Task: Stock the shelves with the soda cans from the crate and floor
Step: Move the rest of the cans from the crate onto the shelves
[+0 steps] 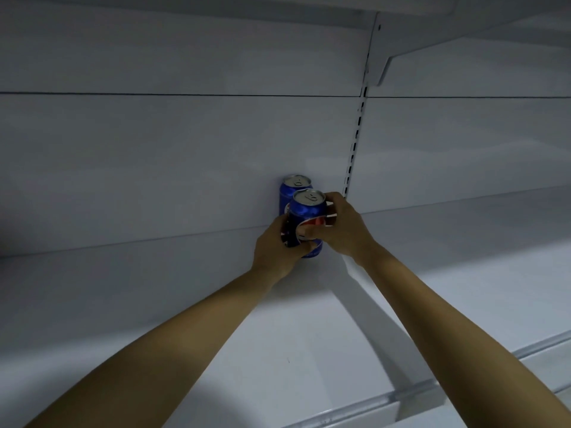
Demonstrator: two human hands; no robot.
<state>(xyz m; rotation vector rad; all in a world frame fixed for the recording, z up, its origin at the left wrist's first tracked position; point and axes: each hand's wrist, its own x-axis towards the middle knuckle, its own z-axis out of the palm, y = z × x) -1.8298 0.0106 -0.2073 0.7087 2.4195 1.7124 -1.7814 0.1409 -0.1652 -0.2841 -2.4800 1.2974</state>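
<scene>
Gripping front can (306, 223) upright, left hand (275, 248) and right hand (340, 230) both closed round it | rear can (293, 193) at 11 o'clock, touching, against shelf (154, 304) back | right hand nearer top.

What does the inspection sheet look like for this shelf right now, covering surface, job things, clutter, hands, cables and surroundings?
Surface: white shelf, bare apart from two cans near the back panel.
Job's things: rear can upright against the back panel; front can upright just in front of it, whether touching cannot be told.
Clutter: nothing seen.
Hands: left hand and right hand both wrapped around the front can.
Cables: nothing seen.
Surroundings: slotted upright right of the cans; bracket under an upper shelf; dim lighting; crate and floor out of view.
</scene>
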